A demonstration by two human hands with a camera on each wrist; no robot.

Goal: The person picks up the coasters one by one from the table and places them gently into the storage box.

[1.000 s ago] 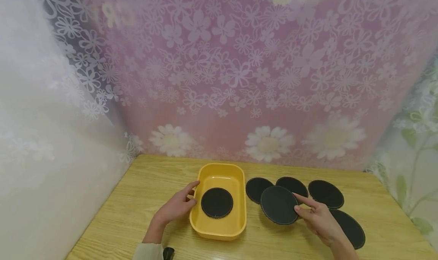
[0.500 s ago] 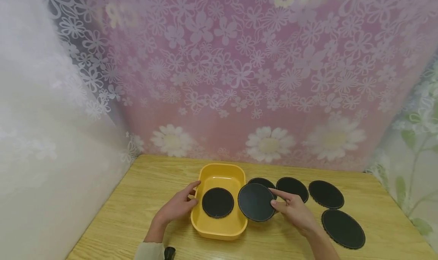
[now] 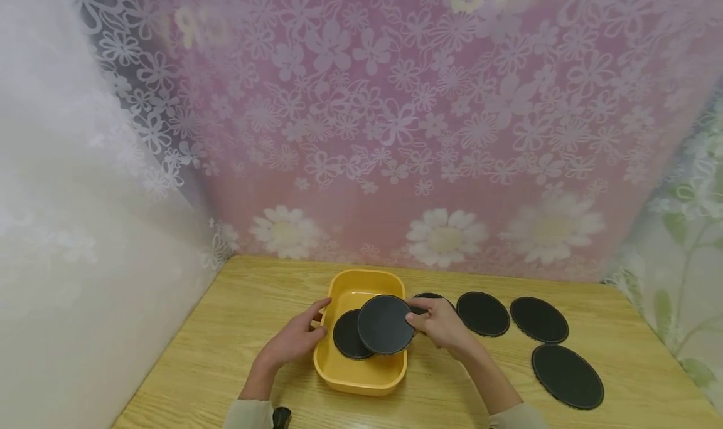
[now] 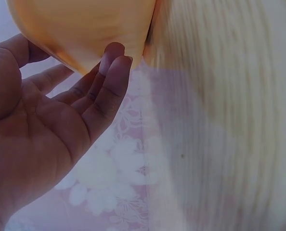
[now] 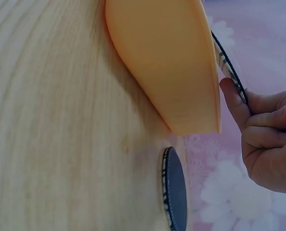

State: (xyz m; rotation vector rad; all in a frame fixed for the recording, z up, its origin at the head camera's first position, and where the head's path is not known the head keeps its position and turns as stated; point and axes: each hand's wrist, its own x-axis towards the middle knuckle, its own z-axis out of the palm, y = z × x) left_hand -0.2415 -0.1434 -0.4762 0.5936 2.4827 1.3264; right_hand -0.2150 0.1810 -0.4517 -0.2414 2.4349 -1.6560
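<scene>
In the head view my right hand (image 3: pixel 443 323) pinches a round black coaster (image 3: pixel 386 324) by its right edge, above the yellow plastic basin (image 3: pixel 361 382). Its thumb is on the coaster's upper face. The right wrist view shows this coaster (image 5: pixel 229 67) tilted edge-on above the basin's rim, with a striped underside edge. A second black coaster (image 3: pixel 347 338) lies on the basin floor, partly covered by the held one. At the basin's left side, my left hand (image 3: pixel 294 338) rests with loosely bent fingers; its fingertips touch the outer wall (image 4: pixel 95 29) in the left wrist view.
Right of the basin on the wooden table (image 3: pixel 226 328) lie several more black coasters (image 3: pixel 482 314), one partly hidden behind my right hand. A small black object (image 3: pixel 280 418) sits near my left sleeve. A flowered curtain (image 3: pixel 350 134) hangs behind the table.
My right hand has carried the pinched coaster leftward from over the table to above the basin, where it now overlaps the coaster inside. My left hand has stayed at the basin's side.
</scene>
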